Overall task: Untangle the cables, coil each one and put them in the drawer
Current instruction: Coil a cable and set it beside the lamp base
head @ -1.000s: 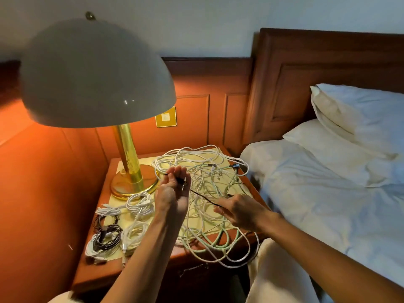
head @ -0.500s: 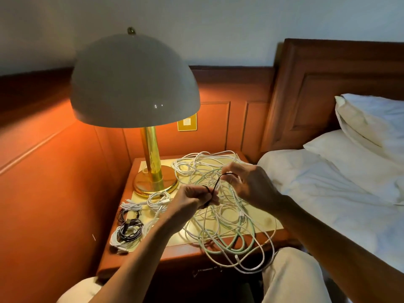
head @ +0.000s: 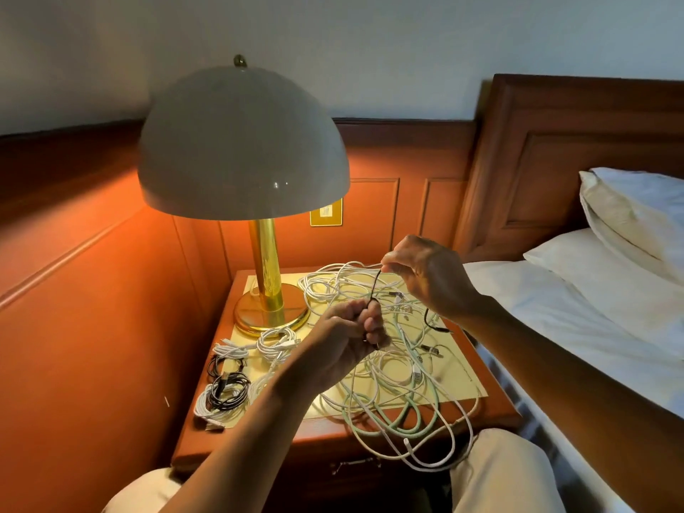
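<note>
Closest in, two knees in light trousers sit either side of the worktop, which is a wooden nightstand with a yellowish mat on top, and a little metal drawer pull shows on its front edge. A loop of the tangled cables spills off that front edge, mostly white with one pale green cord mixed in, and the rest of the mess covers the right half of the worktop. On the left front corner of the worktop there's a batch of coiled cables, white ones and black ones, lying side by side. Above the tangle, the left hand is curled into a fist around a thin black cable, which runs up from the fist to the right hand. That hand pinches the cable between thumb and fingertips, held higher and further back over the worktop. More of the black cable drops below the right wrist onto the pile. At the back left of the worktop stands the brass lamp with its big dome shade, lit. Right of the worktop is the bed with white sheets and pillows.
</note>
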Motion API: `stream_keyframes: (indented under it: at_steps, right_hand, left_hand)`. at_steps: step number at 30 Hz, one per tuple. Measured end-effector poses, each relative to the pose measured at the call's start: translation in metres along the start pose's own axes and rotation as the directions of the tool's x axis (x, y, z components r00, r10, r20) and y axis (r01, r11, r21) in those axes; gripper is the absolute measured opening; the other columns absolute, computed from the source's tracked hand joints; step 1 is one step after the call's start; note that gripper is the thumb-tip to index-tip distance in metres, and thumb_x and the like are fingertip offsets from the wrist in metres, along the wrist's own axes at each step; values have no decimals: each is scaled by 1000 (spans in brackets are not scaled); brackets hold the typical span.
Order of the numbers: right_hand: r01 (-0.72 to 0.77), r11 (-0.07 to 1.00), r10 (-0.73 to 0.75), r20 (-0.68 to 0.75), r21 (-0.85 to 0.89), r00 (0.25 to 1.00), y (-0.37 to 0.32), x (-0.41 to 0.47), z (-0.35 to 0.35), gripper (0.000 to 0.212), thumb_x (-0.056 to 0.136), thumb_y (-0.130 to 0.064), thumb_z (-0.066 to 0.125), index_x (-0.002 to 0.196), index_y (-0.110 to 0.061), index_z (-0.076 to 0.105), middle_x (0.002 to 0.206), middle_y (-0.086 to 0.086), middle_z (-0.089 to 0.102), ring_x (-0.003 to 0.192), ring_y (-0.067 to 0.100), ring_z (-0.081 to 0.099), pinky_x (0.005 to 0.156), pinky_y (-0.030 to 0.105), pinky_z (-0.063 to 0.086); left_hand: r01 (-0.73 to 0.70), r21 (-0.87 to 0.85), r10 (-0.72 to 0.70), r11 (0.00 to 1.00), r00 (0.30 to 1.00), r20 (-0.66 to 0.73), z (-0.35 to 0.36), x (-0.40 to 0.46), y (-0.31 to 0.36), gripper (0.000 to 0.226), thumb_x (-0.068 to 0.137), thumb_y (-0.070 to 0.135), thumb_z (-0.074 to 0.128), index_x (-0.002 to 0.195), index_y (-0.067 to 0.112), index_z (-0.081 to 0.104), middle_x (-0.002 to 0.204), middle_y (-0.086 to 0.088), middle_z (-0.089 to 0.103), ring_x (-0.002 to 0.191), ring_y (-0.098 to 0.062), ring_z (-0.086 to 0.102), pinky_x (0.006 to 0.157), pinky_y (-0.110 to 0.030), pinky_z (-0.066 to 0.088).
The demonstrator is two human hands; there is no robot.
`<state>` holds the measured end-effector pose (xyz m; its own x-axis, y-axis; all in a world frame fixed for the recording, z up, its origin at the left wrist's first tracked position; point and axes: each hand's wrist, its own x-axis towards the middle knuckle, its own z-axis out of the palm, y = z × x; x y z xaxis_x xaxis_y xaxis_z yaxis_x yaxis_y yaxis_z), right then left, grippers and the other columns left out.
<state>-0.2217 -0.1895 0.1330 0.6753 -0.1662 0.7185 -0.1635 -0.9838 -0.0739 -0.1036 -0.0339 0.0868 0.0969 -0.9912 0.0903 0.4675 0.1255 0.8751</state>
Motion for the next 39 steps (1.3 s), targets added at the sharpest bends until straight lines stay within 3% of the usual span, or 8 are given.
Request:
stream_keyframes:
  at_steps: [5,8,15,18,21,27,33,39]
  right_hand:
    - [-147,955,111,149,259,983,-24,-22,22,18,92,-7,66,109,-4,72,98,9,75,80,13,68,70,21,56]
    - [-191,931,110,260,310,959,-48,-43,39,21,96,-8,60,114,-2,69,102,11,74,85,13,68,73,17,55]
    - [-118,987,65,402,110,913,-68,-55,49,11,95,-6,58,100,-5,68,91,9,68,79,19,65,71,35,58]
    - [-53,988,-3,363,146,932,-74,-43,39,12,92,-1,62,101,-3,70,90,11,71,78,19,67,71,31,58]
    - [-40,988,-9,307,152,952,-74,-33,32,12,89,0,66,98,-5,72,88,8,72,75,17,65,68,31,57]
    - [-164,950,101,237,265,966,-58,-33,27,19,82,7,70,93,-9,75,85,2,74,76,8,66,69,23,56]
    - [-253,893,50,476,373,878,-58,-45,28,27,94,0,60,119,-3,68,103,10,74,84,10,69,71,15,55]
    - [-310,890,184,360,333,915,-60,-49,39,14,96,-8,60,97,-4,73,75,6,68,63,16,62,60,38,55]
  left_hand:
    - [-244,-527,244,814,967,-71,-7,-2,7,26,69,-16,54,85,5,54,69,-5,52,63,-14,57,70,-28,57]
    - [-339,-672,147,658,934,-327,-16,-1,10,14,91,-5,45,92,4,56,78,-10,57,73,-17,59,73,-28,60]
    - [-256,96,235,962,593,-770,-39,-15,-21,19,102,1,43,100,3,61,83,-10,67,79,-18,66,82,-30,55]
    - [-38,437,335,898,703,-627,-47,-24,-21,20,99,0,48,99,3,67,85,-13,73,80,-15,71,82,-30,55]
    - [158,532,69,832,922,-381,-43,-30,-11,23,98,-6,46,97,-2,69,82,-13,72,80,-19,70,78,-34,52]
    - [227,331,-225,916,973,-46,-42,-40,11,24,102,-1,40,104,-3,64,79,-9,60,78,-19,60,92,-38,53]
    - [294,432,-253,852,956,-152,-38,-36,4,32,91,-18,33,82,-1,59,66,-7,51,66,-18,50,73,-34,49]
    - [249,334,-109,909,916,-385,-23,-28,-3,28,99,-6,44,83,-4,67,65,-11,59,64,-18,59,82,-39,54]
